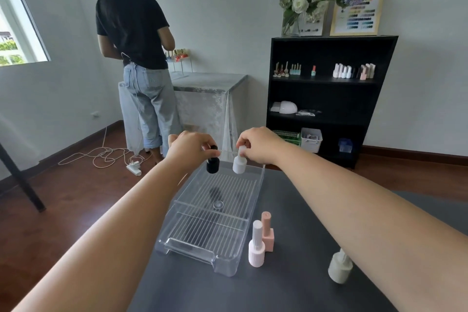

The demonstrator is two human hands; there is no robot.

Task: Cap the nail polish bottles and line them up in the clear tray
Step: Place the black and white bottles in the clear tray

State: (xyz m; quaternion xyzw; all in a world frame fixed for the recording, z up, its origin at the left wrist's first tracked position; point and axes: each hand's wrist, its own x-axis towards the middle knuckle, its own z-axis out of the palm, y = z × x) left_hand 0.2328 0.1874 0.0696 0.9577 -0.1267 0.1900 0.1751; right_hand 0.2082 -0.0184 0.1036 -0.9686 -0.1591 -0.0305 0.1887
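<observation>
My left hand (188, 145) pinches the cap of a black nail polish bottle (212, 163) and holds it above the far end of the clear tray (177, 240). Beside it, my right hand (258, 144) pinches the cap of a white bottle (239, 163) over the same end. Both bottles hang upright, capped, just above the ribbed tray floor. On the dark table to the right of the tray stand a pale pink ribbed bottle (256, 248), a peach square bottle (268, 232) and a cream bottle (340, 267), the last partly hidden behind my right forearm.
A person in a black shirt stands with their back to me at a cloth-covered table (210, 88). A black shelf unit (326, 99) with polish bottles stands at the back right. Cables and a power strip (133, 166) lie on the wooden floor.
</observation>
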